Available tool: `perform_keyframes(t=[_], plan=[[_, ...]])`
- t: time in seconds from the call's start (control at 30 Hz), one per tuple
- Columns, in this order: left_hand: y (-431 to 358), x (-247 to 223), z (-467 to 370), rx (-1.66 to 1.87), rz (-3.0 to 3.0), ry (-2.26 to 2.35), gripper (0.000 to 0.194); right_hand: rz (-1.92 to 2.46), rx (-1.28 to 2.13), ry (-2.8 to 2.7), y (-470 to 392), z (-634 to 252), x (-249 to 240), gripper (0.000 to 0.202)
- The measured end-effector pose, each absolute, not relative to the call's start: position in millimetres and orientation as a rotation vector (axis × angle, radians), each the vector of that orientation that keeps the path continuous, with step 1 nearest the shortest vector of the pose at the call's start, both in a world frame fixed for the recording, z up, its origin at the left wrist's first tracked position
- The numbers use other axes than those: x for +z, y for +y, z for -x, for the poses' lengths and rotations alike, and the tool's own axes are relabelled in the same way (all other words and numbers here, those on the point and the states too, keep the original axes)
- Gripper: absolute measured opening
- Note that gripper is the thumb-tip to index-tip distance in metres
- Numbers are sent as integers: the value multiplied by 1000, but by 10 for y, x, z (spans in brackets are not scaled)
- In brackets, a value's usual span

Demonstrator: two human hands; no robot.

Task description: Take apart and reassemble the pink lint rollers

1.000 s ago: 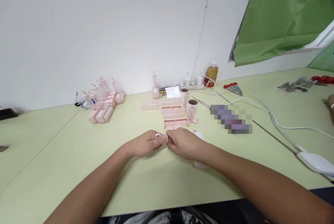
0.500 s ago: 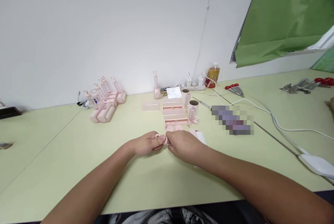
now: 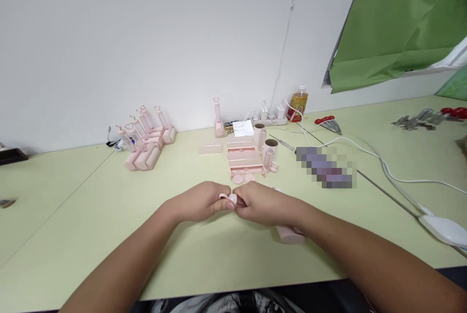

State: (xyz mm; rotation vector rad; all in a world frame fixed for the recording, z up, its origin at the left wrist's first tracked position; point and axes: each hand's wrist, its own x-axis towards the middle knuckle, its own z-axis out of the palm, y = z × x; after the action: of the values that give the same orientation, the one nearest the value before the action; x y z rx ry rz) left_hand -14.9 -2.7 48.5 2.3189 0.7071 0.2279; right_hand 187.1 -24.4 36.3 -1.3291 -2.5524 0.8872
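My left hand [image 3: 199,202] pinches a pale pink loop-shaped end piece [image 3: 232,198] between thumb and fingers. Right up against it, my right hand [image 3: 266,203] is closed around the handle of the same pink lint roller, whose wide head [image 3: 291,234] shows beneath my right wrist. Most of the handle is hidden in my fist. Just beyond my hands lie two round pink caps [image 3: 243,178], open pink cases [image 3: 247,170] and clear pink covers [image 3: 210,146]. Beside them stand clear handle tubes [image 3: 268,159] and sticky-paper rolls [image 3: 270,147] with brown cores.
Several whole lint rollers [image 3: 146,150] are grouped at the left; another roller [image 3: 218,120] stands by the wall. At the back are a power strip [image 3: 273,121] and a bottle [image 3: 298,103]. A screwdriver [image 3: 286,144], a blurred purple item [image 3: 324,169] and white cables [image 3: 379,159] lie to the right.
My left hand has turned, with its thumb now lower over the end piece. The lint roller's head has swung nearer the front edge and shows more under my right wrist.
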Motion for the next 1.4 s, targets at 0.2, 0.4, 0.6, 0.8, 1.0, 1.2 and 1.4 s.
perform_keyframes(t=[0.2, 0.4, 0.6, 0.8, 1.0, 1.2, 1.4], plan=[[9, 437, 135, 406, -2148, 918, 58, 1423, 669, -2442, -203, -1841, 295, 10], [15, 389, 75, 216, -1431, 1014, 45, 1495, 591, -2456, -198, -1796, 166, 8], [190, 487, 105, 249, -1559, 971, 44, 1485, 604, -2379, -150, -1798, 197, 13], [1041, 474, 179, 377, -2377, 1786, 40, 1407, 713, -2242, -181, -1792, 254, 19], [1501, 214, 119, 225, -2422, 1882, 52, 1184, 798, -2058, -266, -1765, 314, 28], [1257, 173, 339, 182, -2270, 2038, 50, 1214, 427, -2044, -204, -1844, 405, 34], [595, 194, 607, 418, -2002, 1759, 59, 1169, 633, -1906, -162, -1858, 353, 41]])
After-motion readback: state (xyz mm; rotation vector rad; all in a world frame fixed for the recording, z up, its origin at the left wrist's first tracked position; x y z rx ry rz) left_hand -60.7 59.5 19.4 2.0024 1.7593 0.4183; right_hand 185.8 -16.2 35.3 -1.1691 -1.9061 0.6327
